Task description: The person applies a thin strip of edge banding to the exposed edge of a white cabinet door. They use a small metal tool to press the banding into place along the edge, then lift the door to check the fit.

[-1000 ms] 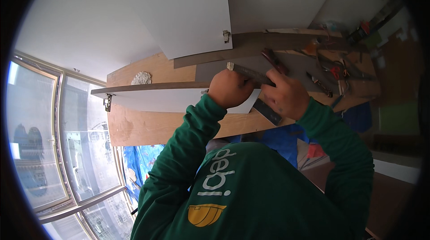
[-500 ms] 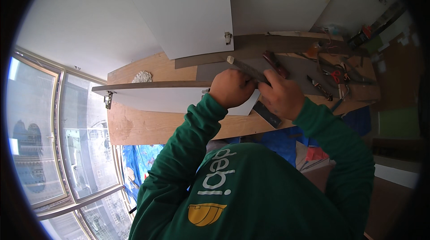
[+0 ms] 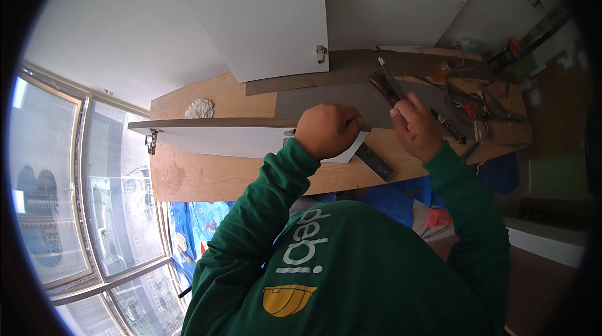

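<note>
A white panel (image 3: 226,138) with a brown upper edge stands tilted across the table, its metal hinges towards me. My left hand (image 3: 327,130) is closed in a fist at the panel's right end; its fingertips are hidden. To the right, my right hand (image 3: 416,128) is closed on a slim dark stick with a pale tip (image 3: 382,62), which points away from me. Close beyond this hand lies a tool with a dark red handle (image 3: 380,87). Below the gap between my hands is a flat dark block (image 3: 375,161).
The wooden table (image 3: 182,176) bears a white crumpled heap (image 3: 199,108) at the back left. Red-handled scissors (image 3: 469,109) and several tools lie at the right. A tall white board (image 3: 263,16) with a hinge leans behind. Windows (image 3: 119,198) line the left.
My right hand has moved right, away from my left hand, and the stick has swung from pointing left to pointing away from me. My left hand has let go of the stick.
</note>
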`<state>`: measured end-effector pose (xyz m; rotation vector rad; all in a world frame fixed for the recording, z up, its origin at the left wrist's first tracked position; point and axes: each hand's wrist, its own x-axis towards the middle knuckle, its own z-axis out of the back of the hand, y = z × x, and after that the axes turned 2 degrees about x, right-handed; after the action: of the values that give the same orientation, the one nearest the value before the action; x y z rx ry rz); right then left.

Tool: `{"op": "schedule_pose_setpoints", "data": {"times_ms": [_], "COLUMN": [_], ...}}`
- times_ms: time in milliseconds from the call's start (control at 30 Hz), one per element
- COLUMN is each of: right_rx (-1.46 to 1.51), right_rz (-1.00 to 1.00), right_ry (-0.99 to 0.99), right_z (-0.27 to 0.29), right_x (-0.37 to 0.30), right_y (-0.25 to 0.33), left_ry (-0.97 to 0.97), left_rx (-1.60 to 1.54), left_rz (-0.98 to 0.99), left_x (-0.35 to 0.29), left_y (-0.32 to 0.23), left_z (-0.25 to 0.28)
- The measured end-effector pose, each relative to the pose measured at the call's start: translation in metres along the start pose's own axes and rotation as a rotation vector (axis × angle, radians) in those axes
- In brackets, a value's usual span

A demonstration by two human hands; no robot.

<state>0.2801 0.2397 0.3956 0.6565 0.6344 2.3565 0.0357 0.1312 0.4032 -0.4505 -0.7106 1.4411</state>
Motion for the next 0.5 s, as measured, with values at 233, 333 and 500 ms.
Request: {"op": "schedule_pose_setpoints", "data": {"times_ms": [233,333,500], "right_rx": [0.231,0.463,0.883], "right_rz": [-0.303,-0.564,-0.836], "right_ry": [-0.005,-0.071,-0.338], "right_z": [-0.015,-0.023,-0.044], "right_x": [-0.052,-0.072,-0.102], "right_y": [-0.023,-0.016,-0.012], "left_ry": [0.041,0.044,0.047], "left_rx": [0.026,0.035,0.058], "left_rz": [0.017,0.046,0.115], "left_x": [-0.001,-0.002,0.001], "left_y": [-0.005,-0.008,-0.013], "left_z": [0.004,0.005,0.003]}}
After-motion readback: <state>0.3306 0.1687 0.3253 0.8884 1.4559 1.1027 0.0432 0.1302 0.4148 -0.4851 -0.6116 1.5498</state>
